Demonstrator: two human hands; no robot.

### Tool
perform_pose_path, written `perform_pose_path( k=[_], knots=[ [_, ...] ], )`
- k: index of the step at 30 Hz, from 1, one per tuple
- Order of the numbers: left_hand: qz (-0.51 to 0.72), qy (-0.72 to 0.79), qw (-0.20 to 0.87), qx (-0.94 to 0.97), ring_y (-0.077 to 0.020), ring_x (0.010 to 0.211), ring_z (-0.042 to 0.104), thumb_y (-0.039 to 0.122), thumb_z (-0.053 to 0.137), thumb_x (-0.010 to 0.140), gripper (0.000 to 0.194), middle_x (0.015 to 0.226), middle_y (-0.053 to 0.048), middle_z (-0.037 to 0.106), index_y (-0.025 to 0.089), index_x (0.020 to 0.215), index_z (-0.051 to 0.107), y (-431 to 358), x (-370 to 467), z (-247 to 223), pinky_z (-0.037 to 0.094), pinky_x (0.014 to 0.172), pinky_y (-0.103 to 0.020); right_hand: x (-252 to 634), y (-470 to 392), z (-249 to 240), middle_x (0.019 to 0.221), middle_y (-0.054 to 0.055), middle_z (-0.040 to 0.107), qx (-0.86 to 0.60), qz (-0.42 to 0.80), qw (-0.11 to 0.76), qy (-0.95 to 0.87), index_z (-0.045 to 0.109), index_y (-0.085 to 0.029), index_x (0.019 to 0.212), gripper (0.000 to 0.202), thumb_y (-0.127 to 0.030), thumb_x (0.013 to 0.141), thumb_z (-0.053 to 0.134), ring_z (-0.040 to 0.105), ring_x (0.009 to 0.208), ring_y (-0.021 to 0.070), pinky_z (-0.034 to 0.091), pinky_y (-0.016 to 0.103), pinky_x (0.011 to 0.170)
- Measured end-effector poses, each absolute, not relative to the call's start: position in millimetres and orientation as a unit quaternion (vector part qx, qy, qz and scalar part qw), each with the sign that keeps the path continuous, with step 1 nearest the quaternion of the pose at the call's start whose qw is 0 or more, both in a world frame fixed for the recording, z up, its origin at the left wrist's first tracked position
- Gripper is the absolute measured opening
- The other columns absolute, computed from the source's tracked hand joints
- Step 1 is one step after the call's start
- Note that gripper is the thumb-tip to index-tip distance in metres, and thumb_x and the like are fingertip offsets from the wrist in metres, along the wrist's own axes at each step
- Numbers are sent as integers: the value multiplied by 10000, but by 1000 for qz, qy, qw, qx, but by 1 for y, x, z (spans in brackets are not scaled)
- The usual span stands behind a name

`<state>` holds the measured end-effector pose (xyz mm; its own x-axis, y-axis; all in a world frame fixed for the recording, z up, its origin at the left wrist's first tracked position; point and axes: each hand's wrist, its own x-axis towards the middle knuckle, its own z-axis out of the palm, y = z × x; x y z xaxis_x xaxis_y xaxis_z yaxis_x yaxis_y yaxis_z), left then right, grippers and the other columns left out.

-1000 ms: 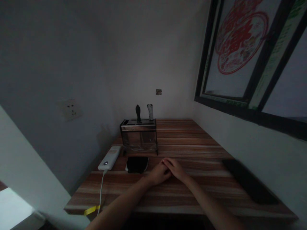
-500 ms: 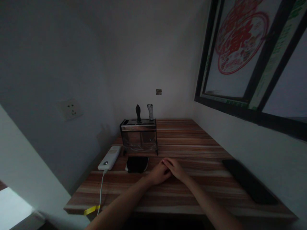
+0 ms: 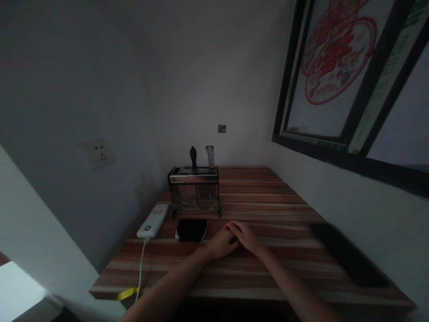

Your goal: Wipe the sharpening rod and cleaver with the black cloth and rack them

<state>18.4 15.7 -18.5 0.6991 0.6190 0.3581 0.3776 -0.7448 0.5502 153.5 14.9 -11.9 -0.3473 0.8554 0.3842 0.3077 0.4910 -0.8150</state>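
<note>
1. The left hand (image 3: 221, 243) and right hand (image 3: 244, 235) are together on the tabletop (image 3: 254, 273), in front of the rack and a little to its right, fingers overlapping. The palms are hidden, so whether they enclose anything cannot be told.
2. The black pouch-like item (image 3: 191, 230), the thing nearest the left hand, lies flat in front of the rack, apart from the fingers; a pale edge shows at its left side.
3. The rack (image 3: 194, 179) stands upright, black-framed with a metallic band and clear sides. A black handle (image 3: 193, 157) and a pale, wrapped-looking handle (image 3: 210, 156) rise from its top.
4. To the rack's front left lies a white device (image 3: 153, 221) with a small round dark display and a pale label, its print too small to read. A white cable (image 3: 141, 264) runs from its near end past a yellow tag (image 3: 128, 293) at the tabletop edge.
5. Well to the rack's right, by the wall, lies a dark flat slab (image 3: 346, 252).
6. On the wall left of the rack is a socket plate (image 3: 99, 153); above and right of the rack, a small brown patch (image 3: 221, 129).
7. High to the rack's right, a dark-framed window (image 3: 318, 120) bears a red round decoration (image 3: 340, 62) and strips of green lettering, too blurred to read.
</note>
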Motion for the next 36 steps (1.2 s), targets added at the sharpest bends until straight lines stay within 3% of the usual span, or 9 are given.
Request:
perform_pose_path(
  k=[36],
  knots=[
    [264, 279, 224, 896, -205, 1030, 529, 104, 494, 737, 320, 1117, -106, 599, 122, 1037, 604, 13, 18, -14, 403, 905, -320, 153, 12, -8, 865, 57, 658, -381, 321, 419, -759, 640, -184, 896, 398, -479, 862, 374, 590, 836, 194, 430, 313, 793]
  ],
)
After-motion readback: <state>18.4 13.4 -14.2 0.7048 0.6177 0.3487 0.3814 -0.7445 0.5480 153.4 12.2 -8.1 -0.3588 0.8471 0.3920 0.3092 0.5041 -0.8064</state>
